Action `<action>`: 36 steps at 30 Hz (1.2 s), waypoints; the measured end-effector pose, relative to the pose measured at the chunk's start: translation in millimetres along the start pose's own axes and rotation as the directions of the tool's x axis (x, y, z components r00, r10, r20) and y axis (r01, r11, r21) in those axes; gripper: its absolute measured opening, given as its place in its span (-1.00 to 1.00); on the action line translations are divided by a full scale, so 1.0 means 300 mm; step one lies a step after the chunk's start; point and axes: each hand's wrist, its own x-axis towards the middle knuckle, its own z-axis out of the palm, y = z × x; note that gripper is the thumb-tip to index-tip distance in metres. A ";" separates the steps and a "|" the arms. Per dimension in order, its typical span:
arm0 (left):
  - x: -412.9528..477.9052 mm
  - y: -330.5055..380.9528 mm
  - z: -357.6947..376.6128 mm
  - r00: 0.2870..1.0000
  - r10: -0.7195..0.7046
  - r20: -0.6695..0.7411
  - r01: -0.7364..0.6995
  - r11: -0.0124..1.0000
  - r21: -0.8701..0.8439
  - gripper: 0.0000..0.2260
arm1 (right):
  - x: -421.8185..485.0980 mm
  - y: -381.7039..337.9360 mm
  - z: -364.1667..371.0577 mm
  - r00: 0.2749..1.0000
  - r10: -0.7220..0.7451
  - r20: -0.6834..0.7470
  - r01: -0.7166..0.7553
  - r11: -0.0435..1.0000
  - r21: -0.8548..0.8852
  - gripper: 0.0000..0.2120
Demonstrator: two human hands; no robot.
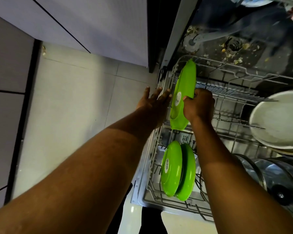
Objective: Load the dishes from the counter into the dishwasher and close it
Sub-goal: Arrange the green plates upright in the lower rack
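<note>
Fingers (197, 95) of the right hand (199, 106) curl round the rim of a green plate (183, 88), held on edge at the far left of the dishwasher rack (227, 92). The left hand (153, 103), fingers straight and spread, is at the rack's left rail. Two more green plates (176, 169) stand near left in the rack, white plates (277, 119) at its right.

The far platter (183, 88) is bright lime green with a small white label; the two near plates (172, 169) are the same lime green, one white-labelled; wire rack (240, 70) pale grey; right-hand plate (277, 119) off-white; floor tiles (71, 102) pale beige; cabinet fronts (91, 22) greyish lilac.
</note>
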 end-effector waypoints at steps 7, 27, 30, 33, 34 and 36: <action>0.022 0.012 -0.007 0.997 -0.023 0.077 0.022 1.000 0.012 -0.10 | 0.007 -0.030 0.067 1.000 0.009 0.009 -0.008 0.999 -0.048 -0.82; -0.328 0.000 0.052 0.980 -0.169 -0.103 0.146 0.969 -0.199 -0.32 | -0.292 0.056 -0.097 0.940 -0.309 0.145 0.341 0.848 -0.406 -0.48; -0.498 0.033 0.013 0.976 -0.195 -0.095 0.168 0.957 -0.238 -0.32 | -0.440 0.004 -0.197 0.918 -0.324 0.230 0.396 0.791 -0.467 -0.44; -0.695 0.062 -0.065 0.968 -0.213 -0.134 0.169 0.945 -0.281 -0.34 | -0.617 -0.101 -0.305 0.885 -0.398 0.242 0.466 0.752 -0.467 -0.44; -0.775 0.069 -0.093 0.963 -0.226 -0.148 0.179 0.943 -0.280 -0.34 | -0.683 -0.143 -0.342 0.878 -0.411 0.245 0.479 0.746 -0.462 -0.43; -0.890 0.074 -0.137 0.949 -0.264 -0.173 0.205 0.932 -0.298 -0.33 | -0.774 -0.214 -0.392 0.865 -0.438 0.244 0.501 0.751 -0.430 -0.41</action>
